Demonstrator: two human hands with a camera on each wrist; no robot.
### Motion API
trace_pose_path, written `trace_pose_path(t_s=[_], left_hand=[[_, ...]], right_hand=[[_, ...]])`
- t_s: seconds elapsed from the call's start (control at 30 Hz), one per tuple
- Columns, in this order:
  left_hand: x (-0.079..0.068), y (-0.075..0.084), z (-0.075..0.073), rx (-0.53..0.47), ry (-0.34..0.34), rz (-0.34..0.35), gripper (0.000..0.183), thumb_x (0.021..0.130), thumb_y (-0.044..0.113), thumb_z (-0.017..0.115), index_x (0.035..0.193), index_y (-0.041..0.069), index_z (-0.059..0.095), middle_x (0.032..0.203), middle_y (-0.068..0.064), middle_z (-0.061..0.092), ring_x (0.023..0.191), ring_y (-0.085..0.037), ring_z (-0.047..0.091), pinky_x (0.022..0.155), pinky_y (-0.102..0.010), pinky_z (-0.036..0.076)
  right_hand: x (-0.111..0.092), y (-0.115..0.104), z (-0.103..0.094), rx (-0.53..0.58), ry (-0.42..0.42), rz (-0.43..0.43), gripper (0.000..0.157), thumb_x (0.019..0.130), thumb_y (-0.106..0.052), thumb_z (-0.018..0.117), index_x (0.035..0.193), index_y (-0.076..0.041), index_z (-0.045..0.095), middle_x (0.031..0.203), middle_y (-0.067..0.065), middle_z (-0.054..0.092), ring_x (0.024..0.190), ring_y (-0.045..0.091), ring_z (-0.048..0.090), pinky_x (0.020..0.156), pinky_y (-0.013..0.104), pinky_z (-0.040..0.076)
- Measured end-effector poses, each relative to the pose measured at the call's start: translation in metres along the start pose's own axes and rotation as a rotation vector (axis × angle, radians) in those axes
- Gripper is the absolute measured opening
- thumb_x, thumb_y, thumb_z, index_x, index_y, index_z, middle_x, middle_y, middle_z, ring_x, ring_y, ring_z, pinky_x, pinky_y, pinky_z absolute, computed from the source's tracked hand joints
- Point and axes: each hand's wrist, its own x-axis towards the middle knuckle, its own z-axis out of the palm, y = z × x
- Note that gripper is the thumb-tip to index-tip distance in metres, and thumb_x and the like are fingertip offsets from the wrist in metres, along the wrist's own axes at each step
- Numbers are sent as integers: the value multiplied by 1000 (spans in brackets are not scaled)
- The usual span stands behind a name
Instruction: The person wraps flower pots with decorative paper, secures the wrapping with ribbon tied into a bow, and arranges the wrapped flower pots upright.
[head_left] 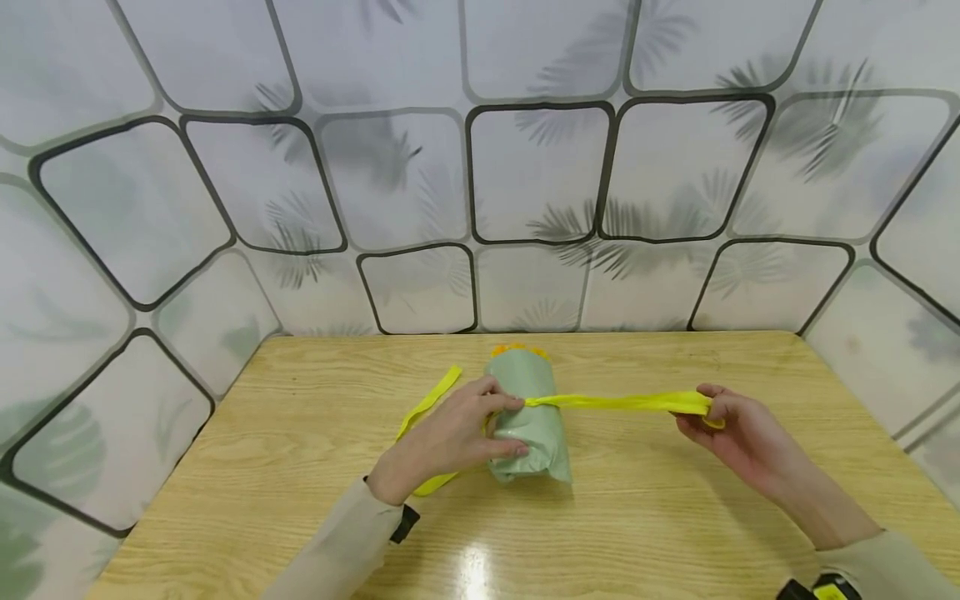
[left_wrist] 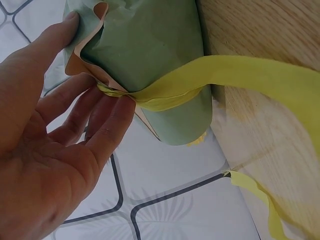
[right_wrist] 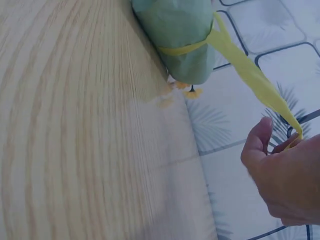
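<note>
A bouquet wrapped in pale green paper [head_left: 528, 433] lies on the table, orange-yellow flowers [right_wrist: 192, 93] showing at its far end. A yellow ribbon [head_left: 615, 402] runs around its middle. My left hand [head_left: 450, 425] grips the bundle from its left side, fingertips on the ribbon where it gathers at the paper's edge, thumb on the wrapping nearer me. Out to the right, my right hand [head_left: 738, 429] pinches the ribbon and holds it stretched taut from the bouquet. The ribbon's other length [left_wrist: 250, 185] trails left of the bundle, partly behind my left hand.
The wooden table [head_left: 300, 450] extends around the bouquet on all sides. A patterned cloth backdrop [head_left: 540, 175] with dark rounded squares and leaf shapes stands behind the table and along its sides. Black bands [head_left: 405, 525] circle both wrists.
</note>
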Motion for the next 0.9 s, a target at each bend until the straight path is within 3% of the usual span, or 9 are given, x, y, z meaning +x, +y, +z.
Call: trace_pose_path(t_s=[0.1,0.2,0.3,0.47,0.57,0.73,0.9], left_hand=[[0,0,0,2,1,0,57,87,42,81,133,12,69,105,6,60,78,-7,47,66,-19,43],[0,0,0,-1,0,3,57,87,42,81,133,12,69,105,6,60,77,-6,47,66,-19,43],[-1,0,0,-3,1,6,57,87,42,81,133,12,69,105,6,61,78,-7,47,66,-19,43],[-1,0,-1,-7,-1,3,56,87,41,82,133,11,69,105,6,61,78,-8,47,66,-19,43],[-1,0,0,-9,-2,2,56,87,41,82,133,11,69,106,6,61,79,-9,48,66,-19,43],[-1,-1,0,-4,1,-3,57,86,41,82,133,11,69,106,6,61,80,-10,49,67,-19,43],[-1,-1,1,-9,3,-1,57,86,41,82,133,12,69,105,7,61,78,-9,50,67,-19,43]], right_hand=[[0,0,1,151,-51,5,25,98,11,29,114,-8,35,116,12,46,107,27,65,98,40,57],[-1,0,2,208,-87,-2,22,103,7,28,110,-8,43,115,13,48,109,31,65,99,45,57],[-2,1,5,135,-66,-30,25,105,3,28,109,-11,48,111,9,51,104,25,65,95,41,58],[-3,1,5,-119,134,-88,24,107,-3,35,110,-20,51,98,-2,49,78,11,56,75,29,55],[-4,-1,1,-193,224,-106,23,106,-5,42,107,-24,56,95,-6,52,75,9,55,69,26,52],[-5,-5,-7,-191,239,-152,23,105,-4,49,104,-22,62,96,-6,59,80,10,62,71,25,58],[-4,-10,-11,-41,178,-266,21,105,3,47,106,-13,62,97,1,58,82,16,67,81,30,63]])
